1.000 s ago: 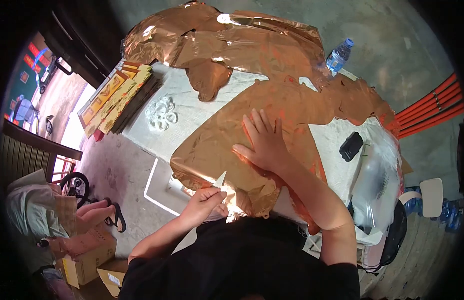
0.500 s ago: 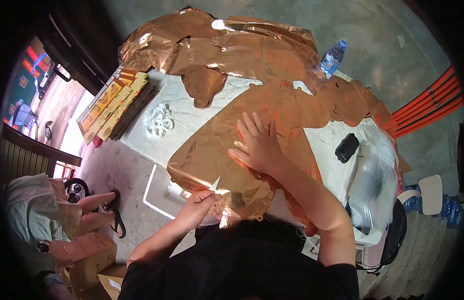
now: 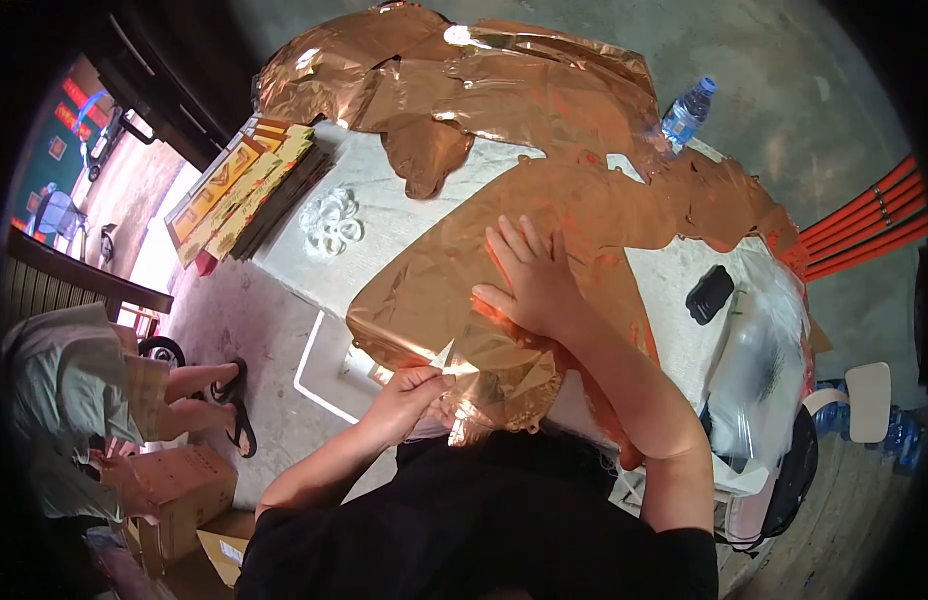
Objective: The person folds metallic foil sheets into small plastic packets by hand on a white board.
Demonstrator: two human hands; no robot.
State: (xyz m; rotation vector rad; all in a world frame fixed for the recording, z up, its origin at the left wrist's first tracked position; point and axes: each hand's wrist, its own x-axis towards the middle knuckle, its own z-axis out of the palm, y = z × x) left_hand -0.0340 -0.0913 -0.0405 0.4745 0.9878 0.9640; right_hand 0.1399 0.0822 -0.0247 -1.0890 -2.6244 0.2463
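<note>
A large flat copper-coloured foil balloon [image 3: 414,280] lies spread over the white-covered table [image 3: 384,205] and hangs over its near edge. My left hand [image 3: 409,400] is closed in a pinch at the balloon's near edge. A small pale pointed tip [image 3: 443,354] sticks up past its thumb and finger; whether it is part of the foil I cannot tell. My right hand [image 3: 532,285] rests flat on the foil with its fingers spread. Below my left hand the foil hangs in crumpled, shiny folds in front of my black shirt.
White ribbon coils [image 3: 332,222] and stacked printed cardboard pieces [image 3: 246,190] lie at the left. Further right are a water bottle [image 3: 690,115], a black case [image 3: 709,295] and a clear plastic bag [image 3: 759,375]. A seated person's legs [image 3: 189,400] and cardboard boxes [image 3: 184,495] show at lower left.
The view has shifted slightly, so the table and foil appear a little further right. Both hands keep their places on the foil, the left pinched, the right flat.
</note>
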